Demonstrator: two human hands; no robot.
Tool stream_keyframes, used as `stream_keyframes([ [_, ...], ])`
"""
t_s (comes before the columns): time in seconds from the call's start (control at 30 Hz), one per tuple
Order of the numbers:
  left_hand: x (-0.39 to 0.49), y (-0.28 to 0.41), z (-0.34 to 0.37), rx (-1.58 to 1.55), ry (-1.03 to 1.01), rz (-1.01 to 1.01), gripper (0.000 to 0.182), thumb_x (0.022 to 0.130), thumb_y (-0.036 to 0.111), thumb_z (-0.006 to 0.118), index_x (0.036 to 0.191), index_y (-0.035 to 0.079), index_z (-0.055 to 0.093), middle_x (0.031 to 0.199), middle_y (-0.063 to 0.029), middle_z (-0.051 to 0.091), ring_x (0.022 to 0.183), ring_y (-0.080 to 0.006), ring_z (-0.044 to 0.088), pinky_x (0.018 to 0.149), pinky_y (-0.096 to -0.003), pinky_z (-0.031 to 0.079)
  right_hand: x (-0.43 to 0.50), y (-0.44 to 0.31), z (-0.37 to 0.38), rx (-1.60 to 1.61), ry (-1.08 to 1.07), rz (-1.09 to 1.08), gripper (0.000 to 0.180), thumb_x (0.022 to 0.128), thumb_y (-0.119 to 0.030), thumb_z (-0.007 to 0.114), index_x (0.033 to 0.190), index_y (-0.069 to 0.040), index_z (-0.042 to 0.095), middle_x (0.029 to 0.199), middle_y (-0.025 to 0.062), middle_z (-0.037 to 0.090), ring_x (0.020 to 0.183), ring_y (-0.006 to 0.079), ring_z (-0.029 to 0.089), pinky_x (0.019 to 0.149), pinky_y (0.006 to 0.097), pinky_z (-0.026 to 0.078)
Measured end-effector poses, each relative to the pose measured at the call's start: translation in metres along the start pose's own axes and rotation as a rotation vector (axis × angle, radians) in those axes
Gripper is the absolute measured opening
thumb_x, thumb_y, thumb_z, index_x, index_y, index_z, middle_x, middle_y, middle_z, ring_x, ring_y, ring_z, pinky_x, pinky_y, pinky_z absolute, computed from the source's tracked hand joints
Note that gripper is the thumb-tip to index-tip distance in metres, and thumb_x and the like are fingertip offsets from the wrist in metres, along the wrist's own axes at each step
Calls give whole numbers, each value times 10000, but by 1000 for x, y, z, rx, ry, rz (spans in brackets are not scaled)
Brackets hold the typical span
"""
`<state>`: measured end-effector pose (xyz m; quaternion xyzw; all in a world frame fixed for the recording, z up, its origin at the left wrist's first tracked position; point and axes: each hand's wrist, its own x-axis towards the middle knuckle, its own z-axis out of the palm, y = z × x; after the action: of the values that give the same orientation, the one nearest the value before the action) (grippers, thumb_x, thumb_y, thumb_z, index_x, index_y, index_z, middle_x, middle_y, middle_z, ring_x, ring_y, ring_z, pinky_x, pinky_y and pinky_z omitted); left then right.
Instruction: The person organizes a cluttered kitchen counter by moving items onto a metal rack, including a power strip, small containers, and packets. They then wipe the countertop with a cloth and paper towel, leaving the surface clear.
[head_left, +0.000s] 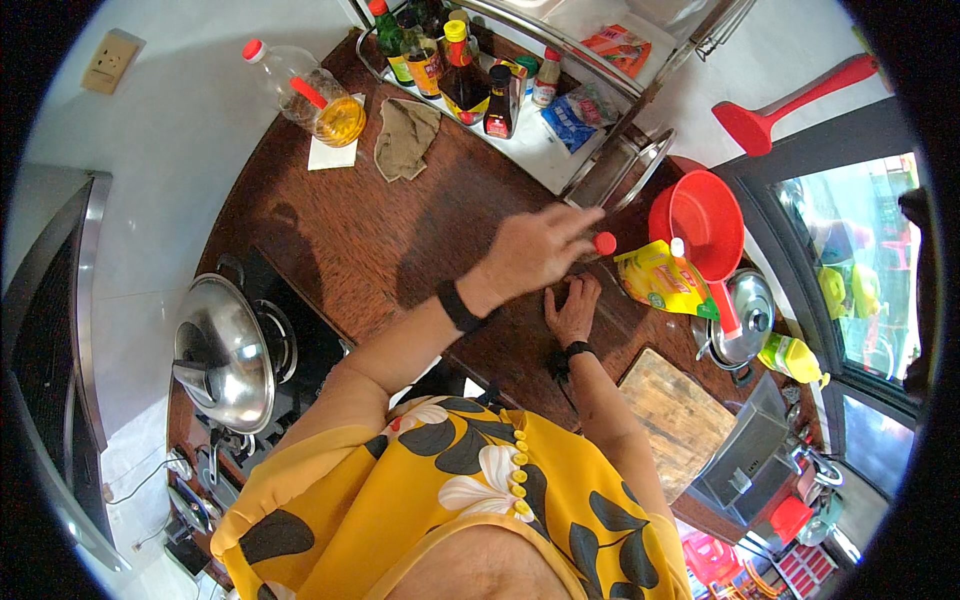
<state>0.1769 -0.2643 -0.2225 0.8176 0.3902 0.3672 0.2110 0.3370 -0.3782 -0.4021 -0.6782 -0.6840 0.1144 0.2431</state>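
Observation:
My left hand (536, 244), slightly blurred, is above the brown countertop (360, 247) with its fingers stretched to the right. Beside its fingertips is a small red cap (604, 243); I cannot tell whether they touch it, nor what lies under it. My right hand (576, 307) rests low on the countertop, just below the left, thumb apart from the fingers. Nothing shows in its grasp. To the right of both hands lies a yellow spouted pouch (660, 279) bearing writing, with a white cap (677, 247). It is next to a red plastic dipper (701, 217).
A lidded wok (225, 352) sits on the hob at left. An oil bottle (330, 112), a cloth (405, 139) and a shelf with sauce bottles (465, 90) stand at the back. On the right are a lidded steel pot (742, 315) and a wooden cutting board (679, 416).

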Motion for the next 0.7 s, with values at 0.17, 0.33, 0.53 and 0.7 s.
stream_keyframes([
  [0.17,54,-86,-49,197,468,-236,379,906,109,667,1265,-3,617,1112,-258,665,811,-327,700,735,-398,575,1,-1,-3,34,-11,4,413,863,-249,729,1135,-15,526,1203,229,460,1175,433,427,1009,542,370],
  [0.33,94,-118,-47,64,409,-330,541,868,73,712,1371,32,518,1247,-233,598,921,-398,673,805,-472,550,1,0,-2,11,-51,30,445,858,-292,726,1145,-10,535,1230,252,466,1194,461,425,1058,567,355],
  [0.53,94,-133,-32,1,414,-361,583,843,33,718,1386,38,506,1302,-231,576,1083,-436,634,898,-466,552,1,0,0,31,-20,-12,466,839,-277,744,1161,-16,530,1244,253,461,1209,469,416,1054,571,355],
  [0.7,97,-137,-32,51,454,-252,589,839,17,708,1392,57,508,1329,-222,560,1081,-436,633,884,-458,571,2,-1,-1,-13,-38,4,474,839,-290,744,1163,-20,530,1228,250,463,1194,465,419,1044,568,354],
])
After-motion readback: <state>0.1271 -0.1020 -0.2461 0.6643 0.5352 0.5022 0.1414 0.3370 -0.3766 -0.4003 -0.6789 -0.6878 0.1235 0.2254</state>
